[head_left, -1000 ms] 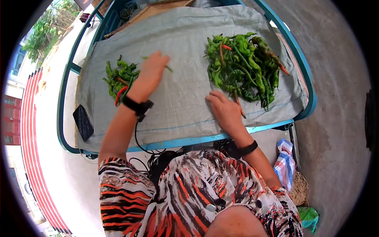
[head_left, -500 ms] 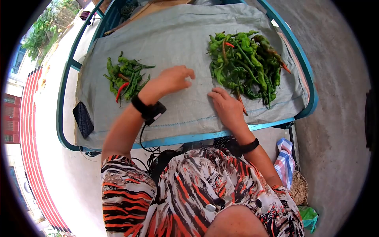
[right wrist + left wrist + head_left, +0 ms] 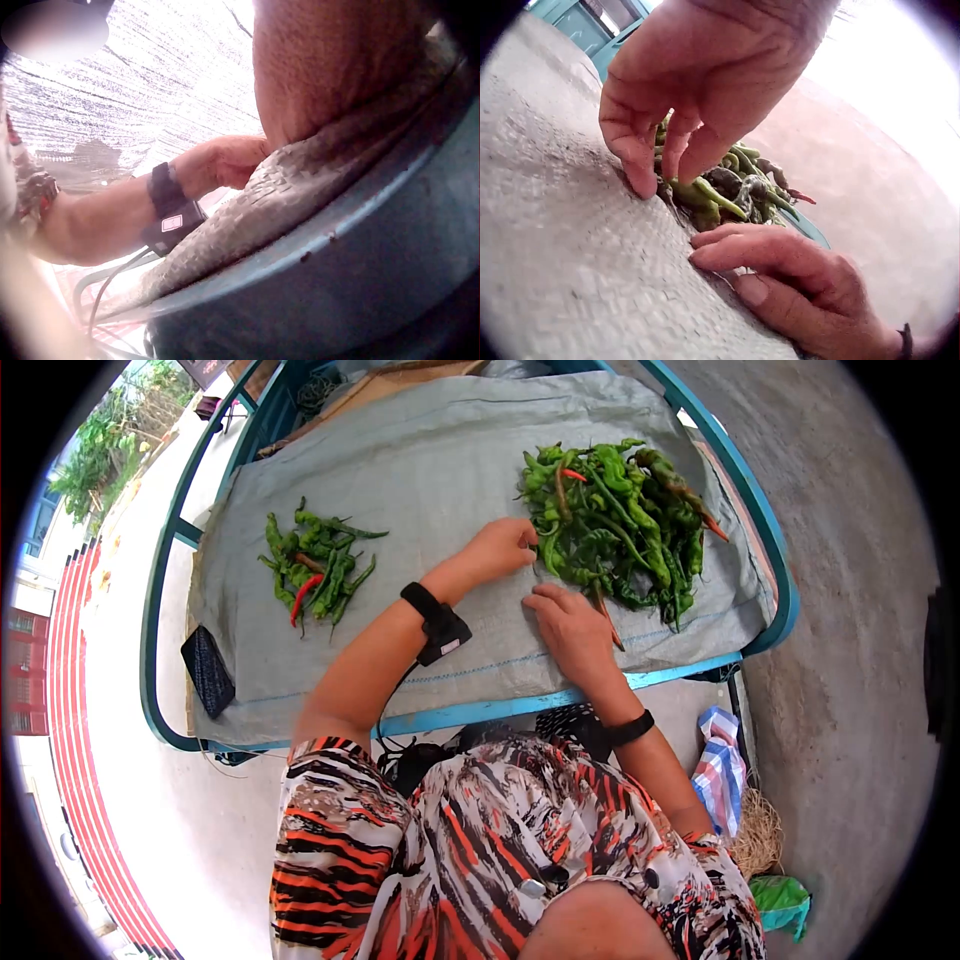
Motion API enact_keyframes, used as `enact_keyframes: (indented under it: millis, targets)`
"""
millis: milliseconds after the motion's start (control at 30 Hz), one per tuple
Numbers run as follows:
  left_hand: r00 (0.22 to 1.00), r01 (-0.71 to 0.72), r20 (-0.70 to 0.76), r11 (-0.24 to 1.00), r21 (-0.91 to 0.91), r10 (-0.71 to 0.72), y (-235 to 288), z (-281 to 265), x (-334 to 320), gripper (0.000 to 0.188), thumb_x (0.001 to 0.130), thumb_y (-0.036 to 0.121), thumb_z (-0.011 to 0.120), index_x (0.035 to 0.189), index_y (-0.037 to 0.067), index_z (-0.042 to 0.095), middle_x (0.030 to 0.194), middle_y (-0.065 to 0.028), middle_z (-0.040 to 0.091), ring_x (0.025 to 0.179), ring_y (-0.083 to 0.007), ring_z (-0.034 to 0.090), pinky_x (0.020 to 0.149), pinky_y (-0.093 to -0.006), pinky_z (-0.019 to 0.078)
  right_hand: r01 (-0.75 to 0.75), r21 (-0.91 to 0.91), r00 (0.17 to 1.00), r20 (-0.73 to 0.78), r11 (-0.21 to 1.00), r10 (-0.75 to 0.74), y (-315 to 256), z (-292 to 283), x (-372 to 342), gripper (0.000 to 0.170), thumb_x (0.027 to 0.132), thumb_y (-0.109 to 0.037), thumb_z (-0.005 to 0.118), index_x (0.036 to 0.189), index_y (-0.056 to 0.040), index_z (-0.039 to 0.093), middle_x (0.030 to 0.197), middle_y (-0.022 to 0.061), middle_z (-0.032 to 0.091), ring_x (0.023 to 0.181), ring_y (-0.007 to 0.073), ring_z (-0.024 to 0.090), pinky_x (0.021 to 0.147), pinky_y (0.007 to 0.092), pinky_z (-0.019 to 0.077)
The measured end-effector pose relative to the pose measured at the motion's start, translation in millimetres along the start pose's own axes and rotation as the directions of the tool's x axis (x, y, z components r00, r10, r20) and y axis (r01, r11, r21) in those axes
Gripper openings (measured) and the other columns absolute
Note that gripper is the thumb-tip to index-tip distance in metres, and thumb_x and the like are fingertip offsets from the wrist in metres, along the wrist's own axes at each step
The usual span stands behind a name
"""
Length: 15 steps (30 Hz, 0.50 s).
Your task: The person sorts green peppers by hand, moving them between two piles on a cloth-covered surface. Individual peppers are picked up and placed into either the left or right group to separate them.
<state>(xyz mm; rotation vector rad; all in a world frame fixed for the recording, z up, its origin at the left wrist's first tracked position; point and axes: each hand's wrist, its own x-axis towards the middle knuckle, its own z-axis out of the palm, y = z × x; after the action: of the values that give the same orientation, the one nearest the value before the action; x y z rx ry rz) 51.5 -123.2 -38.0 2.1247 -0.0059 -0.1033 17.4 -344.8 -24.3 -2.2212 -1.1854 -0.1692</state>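
My left hand (image 3: 500, 550) reaches across to the left edge of a large heap of green chili peppers (image 3: 620, 520). In the left wrist view, its fingers (image 3: 639, 176) point down with a gap between the tips, right at a light green pepper (image 3: 716, 199). My right hand (image 3: 575, 635) rests on the grey woven cloth (image 3: 440, 490) just below the heap, its fingers extended. Beside it lies a brownish-red pepper (image 3: 608, 620). Over on the left is a smaller group of green peppers (image 3: 335, 565) with one red pepper (image 3: 305, 598).
A blue metal cart rail (image 3: 770, 510) surrounds the cloth. One dark flat item (image 3: 208, 672) lies at the left edge. A cable runs from the left wrist camera (image 3: 440, 635). Down on the floor at right are a striped bag (image 3: 720, 770) and a green bag (image 3: 780, 905).
The left hand first moves over the small group with a green pepper, leaves it there, then swings right to the large heap. The right hand stays in place.
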Motion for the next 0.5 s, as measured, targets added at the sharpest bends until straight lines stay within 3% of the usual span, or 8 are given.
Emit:
enact_keyframes:
  millis: [167,367,467,500]
  targets:
    - [0.996,0.066,-0.058,0.997,-0.048,-0.069,-7,11,7,0.030,0.085,0.012,0.067,0.111,-0.001,0.058,0.088,-0.0087,0.063,0.068,-0.0157,0.062,0.059,-0.0321,0.0529,0.039,-0.061,0.999,-0.019,0.997,-0.040,-4,-5,3,0.026,0.082,-0.005,0.065,0.107,-0.0129,0.069,0.111,0.0024,0.067,0.099,0.0270,0.063,0.081,0.0363,0.0539]
    - [0.968,0.162,-0.182,0.985,-0.066,-0.171,11,13,6,0.040,0.083,0.024,0.071,0.113,0.000,0.058,0.084,-0.0082,0.064,0.061,-0.0160,0.062,0.056,-0.0321,0.0504,0.078,-0.060,0.995,-0.062,0.995,-0.082,-2,-1,4,0.025,0.081,-0.004,0.066,0.105,-0.0114,0.069,0.110,0.0038,0.067,0.105,0.0267,0.063,0.086,0.0371,0.0540]
    - [0.950,0.242,-0.177,0.966,-0.092,-0.255,30,11,4,0.044,0.082,0.029,0.072,0.111,0.000,0.058,0.085,-0.0107,0.066,0.066,-0.0208,0.065,0.060,-0.0352,0.0512,0.077,-0.062,0.995,-0.051,0.995,-0.080,-3,-2,4,0.025,0.081,-0.004,0.066,0.105,-0.0108,0.069,0.110,0.0044,0.067,0.108,0.0267,0.063,0.087,0.0374,0.0537]
    - [0.955,0.203,-0.218,0.979,-0.011,-0.200,30,14,4,0.044,0.081,0.028,0.072,0.111,0.000,0.058,0.085,-0.0117,0.067,0.068,-0.0233,0.066,0.062,-0.0365,0.0515,0.076,-0.060,0.996,-0.049,0.995,-0.079,-4,-2,4,0.025,0.081,-0.004,0.066,0.105,-0.0108,0.069,0.110,0.0045,0.067,0.108,0.0268,0.063,0.087,0.0374,0.0536]
